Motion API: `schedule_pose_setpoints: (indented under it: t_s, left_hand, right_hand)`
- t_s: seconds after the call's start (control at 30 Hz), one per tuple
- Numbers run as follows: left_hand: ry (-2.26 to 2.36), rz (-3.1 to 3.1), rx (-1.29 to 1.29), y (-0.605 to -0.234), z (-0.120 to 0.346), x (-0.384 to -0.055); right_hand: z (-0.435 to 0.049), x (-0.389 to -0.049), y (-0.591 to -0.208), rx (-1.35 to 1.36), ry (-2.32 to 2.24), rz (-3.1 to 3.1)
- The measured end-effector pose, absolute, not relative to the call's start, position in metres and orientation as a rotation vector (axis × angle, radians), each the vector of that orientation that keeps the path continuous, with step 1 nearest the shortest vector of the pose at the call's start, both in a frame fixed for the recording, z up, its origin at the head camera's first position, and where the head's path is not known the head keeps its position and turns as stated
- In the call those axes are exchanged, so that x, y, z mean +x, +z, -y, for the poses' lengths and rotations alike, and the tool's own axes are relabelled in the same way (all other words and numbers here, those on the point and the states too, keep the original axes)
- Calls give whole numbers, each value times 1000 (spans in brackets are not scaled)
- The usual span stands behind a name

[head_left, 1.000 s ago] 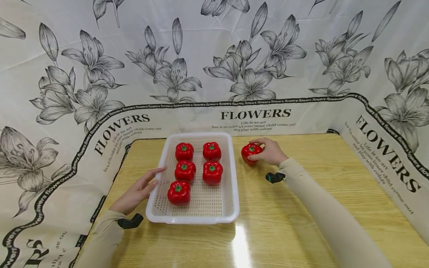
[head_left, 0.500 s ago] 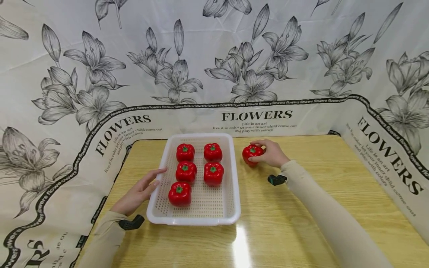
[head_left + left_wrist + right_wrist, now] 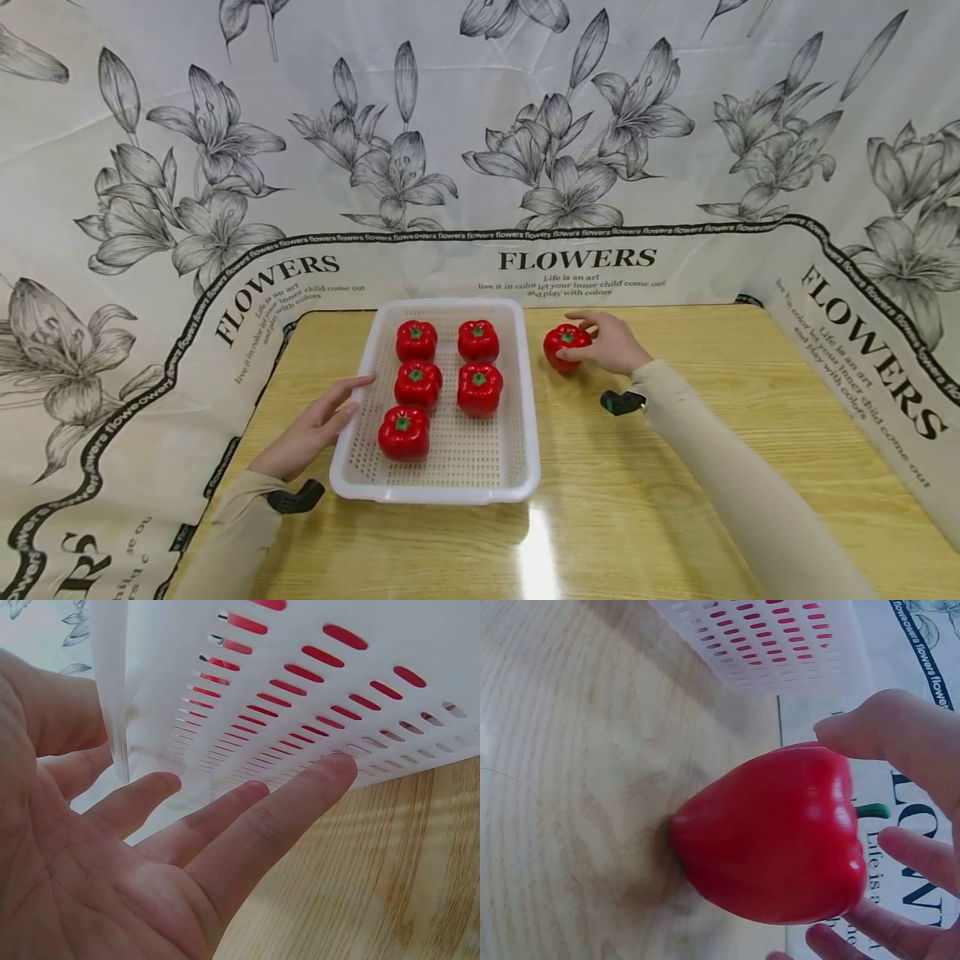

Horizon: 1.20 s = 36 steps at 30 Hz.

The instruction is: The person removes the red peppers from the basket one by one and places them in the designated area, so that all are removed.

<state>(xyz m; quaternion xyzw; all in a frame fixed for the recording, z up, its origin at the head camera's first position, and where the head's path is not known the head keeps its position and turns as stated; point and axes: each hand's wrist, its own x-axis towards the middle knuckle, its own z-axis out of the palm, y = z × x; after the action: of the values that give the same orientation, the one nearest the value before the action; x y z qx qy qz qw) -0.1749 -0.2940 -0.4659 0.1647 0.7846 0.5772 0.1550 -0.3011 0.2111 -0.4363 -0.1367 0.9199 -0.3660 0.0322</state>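
My right hand (image 3: pixel 611 343) has its thumb and fingers around the upper part of a glossy red bell pepper (image 3: pixel 564 348) with a green stem, right of the basket. The right wrist view has this bell pepper (image 3: pixel 772 840) upright on the table, thumb at one side and fingers at the other. A white perforated basket (image 3: pixel 472 494) holds several similar red bell peppers (image 3: pixel 403 433) in two columns. My left hand (image 3: pixel 303 437) grips the basket's left rim. From the left wrist, its fingers (image 3: pixel 262 825) reach under the rim against the outer wall, while the thumb passes behind the rim.
The light wooden table (image 3: pixel 660 517) extends in front of and to the right of the basket. A white curtain (image 3: pixel 420 267) with printed flowers and lettering borders the table at the back and both sides. Black wrist cameras (image 3: pixel 296 497) sit under both wrists.
Over the last second the whole view shifts slightly right. Both hands, the basket and the bell peppers keep their places relative to each other.
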Motion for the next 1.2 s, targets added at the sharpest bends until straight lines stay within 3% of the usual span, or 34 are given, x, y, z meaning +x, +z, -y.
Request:
schedule_pose_setpoints:
  t_s: [0.43, 0.9, 1.2]
  left_hand:
    - [1653, -2247, 492, -466, 293, -178]
    - [1663, -2240, 511, -468, 296, -179]
    - [1656, -2240, 478, -471, 297, -180]
  right_hand:
    - [-214, -290, -405, -376, -1087, -2907]
    - [-180, -265, -371, -324, -1251, -2801]
    - [-152, -259, -367, -519, -1338, -2640]
